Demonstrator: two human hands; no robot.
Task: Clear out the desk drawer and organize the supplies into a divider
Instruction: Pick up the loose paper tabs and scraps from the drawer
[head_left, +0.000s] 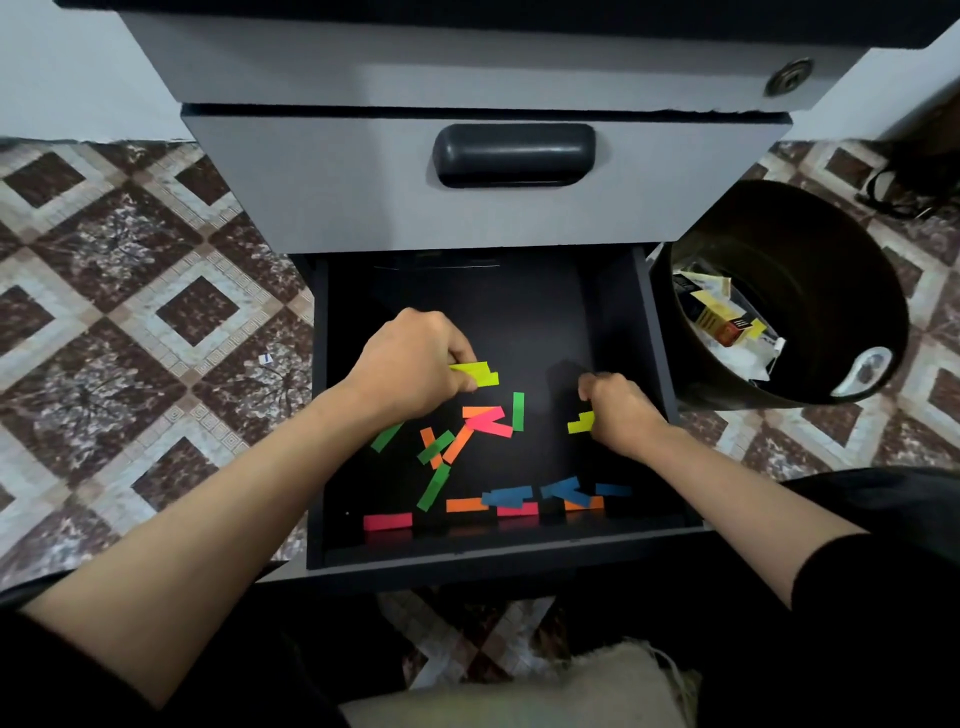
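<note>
Many neon strips (488, 423), blk drawer (655, 338), L hand (415, 364) pinching yellow ones (475, 373)

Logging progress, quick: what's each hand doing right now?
Left hand: pinches bright yellow paper strips.
Right hand: fingers curled against other yellow paper strips; grip cannot be told.

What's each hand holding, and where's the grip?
Left hand pinches yellow tabs at their left end. Right hand pinches lower yellow tab at its right end.

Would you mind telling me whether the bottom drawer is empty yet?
Not empty: the open drawer holds many loose coloured paper strips scattered across its dark floor.
</note>
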